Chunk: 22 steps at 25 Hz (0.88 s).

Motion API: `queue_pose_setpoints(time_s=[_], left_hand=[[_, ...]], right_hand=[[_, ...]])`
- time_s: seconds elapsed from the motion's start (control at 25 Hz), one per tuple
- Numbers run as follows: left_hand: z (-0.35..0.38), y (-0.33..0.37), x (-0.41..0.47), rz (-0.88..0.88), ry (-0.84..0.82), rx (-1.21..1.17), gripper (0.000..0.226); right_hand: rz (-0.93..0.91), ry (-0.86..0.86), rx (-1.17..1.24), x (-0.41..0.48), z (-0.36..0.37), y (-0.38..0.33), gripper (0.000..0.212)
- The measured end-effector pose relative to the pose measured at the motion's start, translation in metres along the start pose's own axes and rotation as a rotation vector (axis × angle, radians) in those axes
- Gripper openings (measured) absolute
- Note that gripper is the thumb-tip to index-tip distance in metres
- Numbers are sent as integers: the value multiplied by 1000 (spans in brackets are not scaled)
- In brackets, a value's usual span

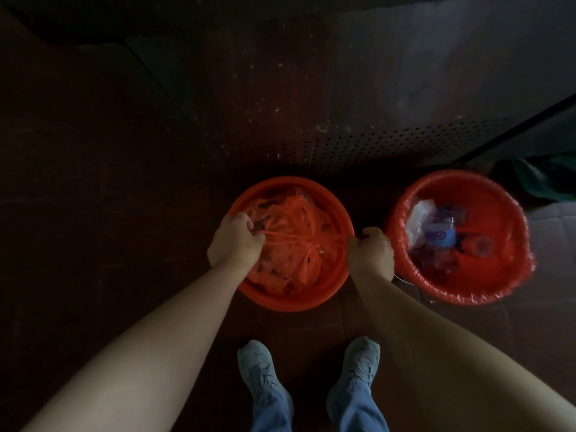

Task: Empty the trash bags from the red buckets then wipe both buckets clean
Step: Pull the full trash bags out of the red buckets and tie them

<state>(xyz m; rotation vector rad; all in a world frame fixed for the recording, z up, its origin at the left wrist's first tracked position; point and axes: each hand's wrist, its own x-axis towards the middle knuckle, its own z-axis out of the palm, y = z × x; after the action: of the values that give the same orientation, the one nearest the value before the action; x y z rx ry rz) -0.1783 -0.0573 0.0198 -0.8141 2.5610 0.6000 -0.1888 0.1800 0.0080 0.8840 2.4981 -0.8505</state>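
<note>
In the centre bucket (280,302) the bag (296,232) is gripped at both ends, its taut strands drawn left to right between the left hand (235,241), clenched on them at the left rim, and the right hand (372,254), curled likewise at the right rim.

Mostly plastic, from faintly glossy to crinkled
Between the left hand (235,241) and right hand (372,252), a thin, crinkled orange plastic trash bag (296,226) fills a smooth, faintly glossy red plastic bucket (290,299). Right of the right hand, a second red bucket (486,275) has a shiny, wrinkled film liner (526,254) over its rim, with a clear plastic bottle (441,233) inside. Beyond the hands is a matt perforated metal panel (374,145); the floor tiles (93,244) look dull
</note>
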Motion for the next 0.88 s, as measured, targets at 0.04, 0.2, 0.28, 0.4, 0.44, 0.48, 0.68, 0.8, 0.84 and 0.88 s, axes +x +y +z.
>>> queue_pose_setpoints(time_s=[0.04,0.2,0.28,0.4,0.44,0.48,0.68,0.8,0.84,0.88], left_hand=[[-1,-4,4,-7,-13,12,14],[3,-27,14,17,-64,93,14],[17,-35,15,40,-91,97,13],[38,-33,13,22,-107,65,8],[39,-31,12,9,-129,43,7],[39,-29,10,1,-166,4,9],[6,-7,-15,-51,-314,-436,9],[-18,22,-45,3,-352,-516,6],[-24,31,-55,16,-370,-515,6],[-27,39,-64,36,-391,-509,7]], right_hand=[[-23,-26,-35,6,-1,7,45],[-171,-167,-284,34,-6,34,49],[-218,-174,-327,46,-4,47,36],[-206,-207,-320,59,0,54,15],[-187,-236,-301,61,-1,52,20],[-144,-272,-233,60,-4,48,23],[92,-557,419,26,-27,14,21],[98,-671,430,-12,-38,-16,25],[119,-684,403,-25,-39,-25,26],[154,-686,390,-34,-40,-34,25]])
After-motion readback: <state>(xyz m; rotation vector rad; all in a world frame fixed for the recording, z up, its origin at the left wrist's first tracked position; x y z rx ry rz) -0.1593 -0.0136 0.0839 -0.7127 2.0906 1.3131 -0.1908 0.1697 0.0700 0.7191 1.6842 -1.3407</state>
